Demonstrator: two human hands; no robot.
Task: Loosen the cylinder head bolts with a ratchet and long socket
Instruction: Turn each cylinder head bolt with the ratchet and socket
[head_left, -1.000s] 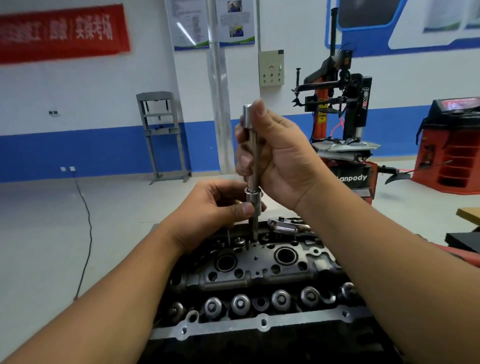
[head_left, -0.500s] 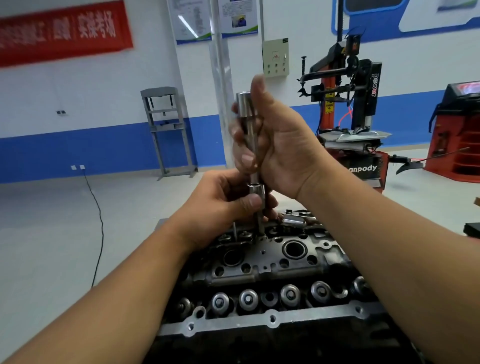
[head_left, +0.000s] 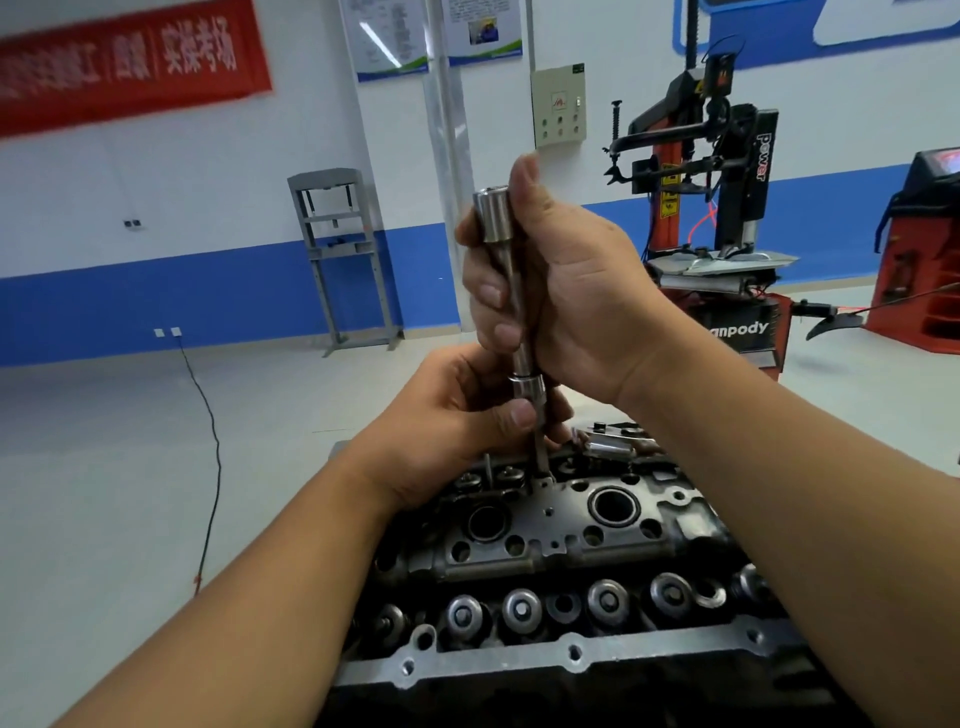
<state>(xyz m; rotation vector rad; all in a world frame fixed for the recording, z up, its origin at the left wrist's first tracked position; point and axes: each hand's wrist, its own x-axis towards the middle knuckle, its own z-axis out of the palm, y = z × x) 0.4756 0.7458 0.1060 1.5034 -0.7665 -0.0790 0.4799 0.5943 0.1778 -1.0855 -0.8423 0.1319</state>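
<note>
Right hand (head_left: 566, 291) and long socket (head_left: 511, 291) sit slightly higher over the cylinder head (head_left: 561, 530) than a second ago, left hand (head_left: 457, 421) closer in beneath toward 12 o'clock, thumb now pressed below the tool's lower collar, view tilted slightly down.

Even, bright indoor light fills the room. A ceiling tube glares as a white streak on the glossy blue-edged wall poster (head_left: 390, 39). Left of that poster, the red cloth banner (head_left: 124, 67) is smeared by blur. The dark cast-metal cylinder head (head_left: 561, 540), below, looks underexposed with deep shadowed recesses. Wall lines bow toward the edges.
</note>
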